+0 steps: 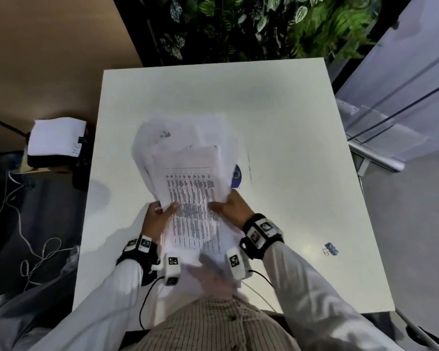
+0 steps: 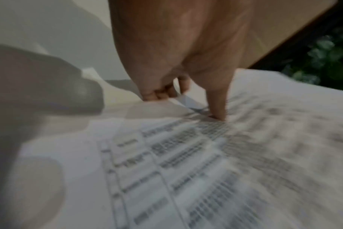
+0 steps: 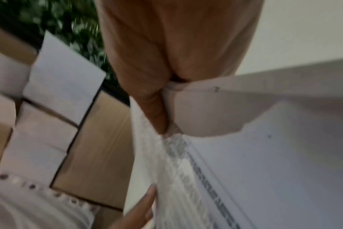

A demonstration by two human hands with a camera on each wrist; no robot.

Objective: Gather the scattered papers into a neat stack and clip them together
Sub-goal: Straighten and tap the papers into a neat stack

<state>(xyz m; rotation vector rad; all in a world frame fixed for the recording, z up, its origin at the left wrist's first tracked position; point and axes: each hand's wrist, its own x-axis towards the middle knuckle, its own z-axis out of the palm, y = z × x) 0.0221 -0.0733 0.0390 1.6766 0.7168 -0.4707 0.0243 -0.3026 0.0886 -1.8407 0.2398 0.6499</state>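
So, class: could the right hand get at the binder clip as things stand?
Probably not yet: the right hand holds the papers. The table towards the binder clip looks bare, so freed, it likely could.

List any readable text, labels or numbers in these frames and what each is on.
None can be read.
Top sheet of the papers: printed table, too blurred to read.
Sheet further back: small dark mark, illegible.
Blue round emblem under the papers: no legible lettering.
Wrist tags: black-and-white marker patterns, no words.
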